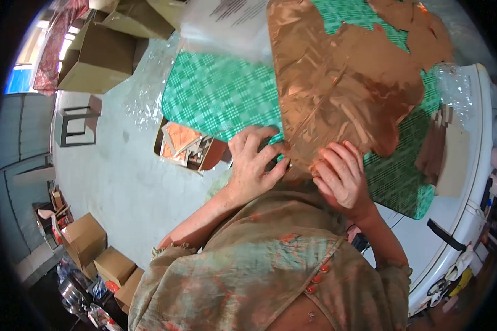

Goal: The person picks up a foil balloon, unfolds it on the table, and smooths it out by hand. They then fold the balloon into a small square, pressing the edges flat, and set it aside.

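Note:
A shiny copper-brown sheet (337,83), creased and with an irregular outline, lies over a green checked tabletop (221,91). Its near edge hangs toward my body. My left hand (254,163) is at the lower left corner of the sheet, thumb and forefinger closing on its edge, the other fingers bent over the green cloth. On the right, my right hand (339,174) is closed over the near edge, its fingers curled on the sheet and its thumb tucked beneath. Between the hands a short stretch of the edge is bunched.
Below the table's left edge stands an open box (190,146) of scraps. A clear plastic bag (226,25) lies at the far side. Brown strips and card (450,157) rest at right, beside a white appliance (472,165). Cartons (102,60) and a small stool (77,121) occupy the floor.

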Demonstrator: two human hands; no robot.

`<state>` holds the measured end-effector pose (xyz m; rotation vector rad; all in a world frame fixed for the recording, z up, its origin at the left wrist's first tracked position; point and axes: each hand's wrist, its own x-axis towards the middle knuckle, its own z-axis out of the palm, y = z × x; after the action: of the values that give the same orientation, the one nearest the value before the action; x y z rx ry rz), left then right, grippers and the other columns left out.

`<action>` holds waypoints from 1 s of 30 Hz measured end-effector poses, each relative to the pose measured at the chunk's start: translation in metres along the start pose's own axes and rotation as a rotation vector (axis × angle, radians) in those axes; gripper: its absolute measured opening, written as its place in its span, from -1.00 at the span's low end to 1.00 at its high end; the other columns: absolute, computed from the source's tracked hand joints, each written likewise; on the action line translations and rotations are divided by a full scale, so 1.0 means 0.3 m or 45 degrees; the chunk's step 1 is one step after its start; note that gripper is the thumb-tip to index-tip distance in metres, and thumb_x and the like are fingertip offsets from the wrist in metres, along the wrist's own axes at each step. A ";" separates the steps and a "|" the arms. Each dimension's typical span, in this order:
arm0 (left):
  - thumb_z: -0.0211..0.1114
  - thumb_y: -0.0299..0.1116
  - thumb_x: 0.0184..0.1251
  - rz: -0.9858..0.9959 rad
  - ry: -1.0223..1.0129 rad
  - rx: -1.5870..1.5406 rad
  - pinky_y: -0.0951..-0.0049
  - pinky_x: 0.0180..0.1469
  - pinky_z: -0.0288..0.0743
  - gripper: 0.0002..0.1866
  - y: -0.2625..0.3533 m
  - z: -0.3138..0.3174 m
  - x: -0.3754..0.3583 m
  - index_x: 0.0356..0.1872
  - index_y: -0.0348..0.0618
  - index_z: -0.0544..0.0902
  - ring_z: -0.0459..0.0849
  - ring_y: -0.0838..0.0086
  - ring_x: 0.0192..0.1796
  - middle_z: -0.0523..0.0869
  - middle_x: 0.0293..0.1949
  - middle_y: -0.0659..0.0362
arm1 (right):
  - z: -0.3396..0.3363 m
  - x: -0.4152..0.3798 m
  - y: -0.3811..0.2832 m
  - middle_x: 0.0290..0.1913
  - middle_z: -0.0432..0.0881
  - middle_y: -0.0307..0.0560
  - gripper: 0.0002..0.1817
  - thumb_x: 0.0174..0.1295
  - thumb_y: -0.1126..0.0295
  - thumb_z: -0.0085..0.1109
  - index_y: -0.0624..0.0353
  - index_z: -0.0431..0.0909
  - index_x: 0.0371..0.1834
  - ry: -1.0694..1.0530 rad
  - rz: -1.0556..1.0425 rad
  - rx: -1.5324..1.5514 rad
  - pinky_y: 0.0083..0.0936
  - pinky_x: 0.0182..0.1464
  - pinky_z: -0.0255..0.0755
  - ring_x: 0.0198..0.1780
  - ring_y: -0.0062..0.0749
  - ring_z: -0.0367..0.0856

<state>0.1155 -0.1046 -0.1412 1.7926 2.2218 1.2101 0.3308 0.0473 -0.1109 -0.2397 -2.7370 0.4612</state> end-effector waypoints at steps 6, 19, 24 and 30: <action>0.60 -0.33 0.12 0.031 -0.006 0.027 0.09 0.24 0.26 -0.73 0.005 -0.002 0.003 -0.13 0.03 0.80 0.57 0.11 0.21 0.66 0.16 0.12 | 0.002 -0.009 0.004 0.30 0.61 0.02 -0.48 0.10 0.36 0.56 0.15 0.64 0.16 0.032 -0.019 0.022 0.23 0.52 0.36 0.41 0.07 0.54; 0.58 -0.25 0.15 0.073 -0.021 0.078 0.08 0.25 0.27 -0.70 -0.015 0.005 -0.014 -0.07 0.12 0.79 0.56 0.12 0.24 0.65 0.24 0.19 | -0.021 0.006 0.024 0.33 0.59 0.07 -0.54 0.20 0.32 0.48 0.19 0.66 0.17 0.092 -0.035 -0.048 0.23 0.52 0.31 0.46 0.06 0.51; 0.59 -0.28 0.14 0.175 -0.046 0.121 0.05 0.25 0.28 -0.68 -0.005 -0.015 0.011 -0.08 0.02 0.72 0.56 0.09 0.29 0.64 0.34 0.12 | -0.078 0.106 0.097 0.41 0.56 0.12 -0.39 0.17 0.24 0.50 0.17 0.63 0.31 0.126 0.172 -0.314 0.26 0.54 0.21 0.53 0.12 0.42; 0.55 -0.28 0.19 0.245 -0.098 -0.017 -0.02 0.36 0.32 -0.59 -0.012 -0.094 0.128 0.04 -0.12 0.68 0.52 -0.05 0.42 0.58 0.43 0.00 | -0.094 0.149 0.197 0.47 0.50 0.14 -0.30 0.16 0.20 0.50 0.14 0.58 0.41 0.099 0.176 -0.470 0.25 0.52 0.21 0.56 0.16 0.35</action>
<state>0.0863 -0.0874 -0.1074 2.0507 2.0343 1.1601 0.3062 0.1203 -0.0922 -0.5301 -2.7199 -0.0249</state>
